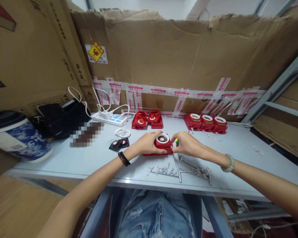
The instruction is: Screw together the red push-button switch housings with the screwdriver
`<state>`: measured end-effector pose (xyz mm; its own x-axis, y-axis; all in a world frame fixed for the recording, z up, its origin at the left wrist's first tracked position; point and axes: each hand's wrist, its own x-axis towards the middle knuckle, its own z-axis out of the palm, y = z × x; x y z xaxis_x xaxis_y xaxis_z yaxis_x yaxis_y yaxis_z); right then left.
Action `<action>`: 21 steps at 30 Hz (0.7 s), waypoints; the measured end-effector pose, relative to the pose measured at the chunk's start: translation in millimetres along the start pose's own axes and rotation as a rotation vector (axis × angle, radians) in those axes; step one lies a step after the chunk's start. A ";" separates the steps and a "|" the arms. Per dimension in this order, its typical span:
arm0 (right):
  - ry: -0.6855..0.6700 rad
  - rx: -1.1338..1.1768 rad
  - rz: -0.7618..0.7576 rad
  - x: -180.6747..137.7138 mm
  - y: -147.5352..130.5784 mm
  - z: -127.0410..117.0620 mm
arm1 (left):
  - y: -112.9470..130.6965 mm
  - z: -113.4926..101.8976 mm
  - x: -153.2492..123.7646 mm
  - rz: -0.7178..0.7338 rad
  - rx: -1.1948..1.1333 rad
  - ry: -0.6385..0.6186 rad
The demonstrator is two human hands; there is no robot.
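Note:
My left hand point(149, 142) is closed round a red plastic housing point(164, 145) that stands on the table. A white ring point(162, 138) sits on top of it, round a black disc with a red and white centre. At the housing's right side my right hand point(186, 142) is closed in a pinch. A small green-and-yellow piece point(177, 141) shows among its fingers; its kind and its far end are hidden. Just in front lie grey plastic sprues point(165, 170) with thin parts on them.
Behind stand more red housings point(146, 119) and a row of ringed ones point(206, 123). Left of my hands lie white rings point(124, 133) and black discs on a dark sheet point(119, 143). A power strip point(111, 119) and a large paper cup point(17, 135) stand farther left.

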<state>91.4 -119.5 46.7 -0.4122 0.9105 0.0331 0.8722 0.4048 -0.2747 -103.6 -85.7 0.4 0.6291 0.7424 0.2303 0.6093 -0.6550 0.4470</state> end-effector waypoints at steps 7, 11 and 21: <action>0.010 -0.027 -0.038 -3.0 0.4 0.1 | 1.2 0.6 0.5 0.006 0.011 0.004; 0.011 0.011 -0.010 -1.8 0.5 3.5 | 2.7 -0.1 0.5 -0.002 0.026 -0.010; 0.018 -0.001 -0.020 -1.4 0.5 5.1 | 3.0 -1.0 -0.1 -0.003 0.015 -0.007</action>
<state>91.1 -121.0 41.7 -0.4248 0.9036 0.0554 0.8641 0.4230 -0.2729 -102.2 -87.6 2.6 0.6304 0.7436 0.2229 0.6185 -0.6546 0.4347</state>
